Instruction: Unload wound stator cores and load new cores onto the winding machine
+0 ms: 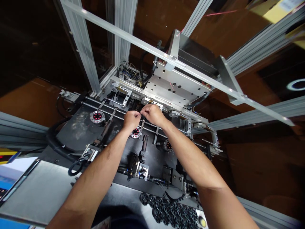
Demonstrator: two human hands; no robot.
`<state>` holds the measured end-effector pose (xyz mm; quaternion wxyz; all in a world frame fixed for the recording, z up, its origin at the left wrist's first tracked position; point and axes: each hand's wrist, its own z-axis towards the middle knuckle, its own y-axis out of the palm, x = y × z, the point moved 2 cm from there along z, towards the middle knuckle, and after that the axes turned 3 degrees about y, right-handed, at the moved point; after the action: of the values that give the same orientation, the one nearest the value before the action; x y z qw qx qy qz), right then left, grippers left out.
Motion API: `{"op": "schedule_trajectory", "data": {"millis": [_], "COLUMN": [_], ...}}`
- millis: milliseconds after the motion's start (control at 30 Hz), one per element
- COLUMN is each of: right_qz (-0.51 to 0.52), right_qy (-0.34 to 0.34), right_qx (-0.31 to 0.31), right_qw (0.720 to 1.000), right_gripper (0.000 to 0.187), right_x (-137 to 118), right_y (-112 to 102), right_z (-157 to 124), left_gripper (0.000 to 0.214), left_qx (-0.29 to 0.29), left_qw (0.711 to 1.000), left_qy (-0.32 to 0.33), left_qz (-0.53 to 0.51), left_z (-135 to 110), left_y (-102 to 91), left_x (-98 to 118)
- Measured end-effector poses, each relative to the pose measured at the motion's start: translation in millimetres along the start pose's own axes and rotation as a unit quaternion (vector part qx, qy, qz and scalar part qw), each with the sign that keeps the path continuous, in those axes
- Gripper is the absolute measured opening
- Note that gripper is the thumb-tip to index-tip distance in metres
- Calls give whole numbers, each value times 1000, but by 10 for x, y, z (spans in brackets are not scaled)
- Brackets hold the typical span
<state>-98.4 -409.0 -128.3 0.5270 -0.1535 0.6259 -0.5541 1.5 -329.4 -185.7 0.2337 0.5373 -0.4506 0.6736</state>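
Left-hand grip (131,121), right-hand grip (152,114) both pinched closed, any contents unclear, near red-lit round fixture (135,132)

The bare left hand (131,121) and the bare right hand (152,114) come together, fingers curled into a pinching grip, fingertips close beside each other. Back from the grip, the long, bare left forearm (107,162) and bare right forearm (190,152) spread apart, both extended forward.
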Motion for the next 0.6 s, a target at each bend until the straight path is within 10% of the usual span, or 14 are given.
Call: {"op": "schedule_trajectory", "data": {"millis": [167,367,500,600], "right_qz": [114,309,325,309], "right_qy": [85,204,233,246], "right_qx": [16,66,86,103], "right_qw": [990,927,913,913], "right_gripper": [12,28,34,25], "right_x": [27,80,15,-135], "right_y": [-45,-252,-418,-578], "right_z": [-23,-139,-304,-499], "left_gripper": [17,18,20,14], "left_qx": [23,25,-51,-156], "left_qw": [995,971,984,964], "left_qy": [-13,79,160,98], "left_qz": [99,223,59,-190], "left_z": [-124,-814,-1098,-1116], "left_y": [-150,-592,-689,-654], "left_x": [133,366,389,403]}}
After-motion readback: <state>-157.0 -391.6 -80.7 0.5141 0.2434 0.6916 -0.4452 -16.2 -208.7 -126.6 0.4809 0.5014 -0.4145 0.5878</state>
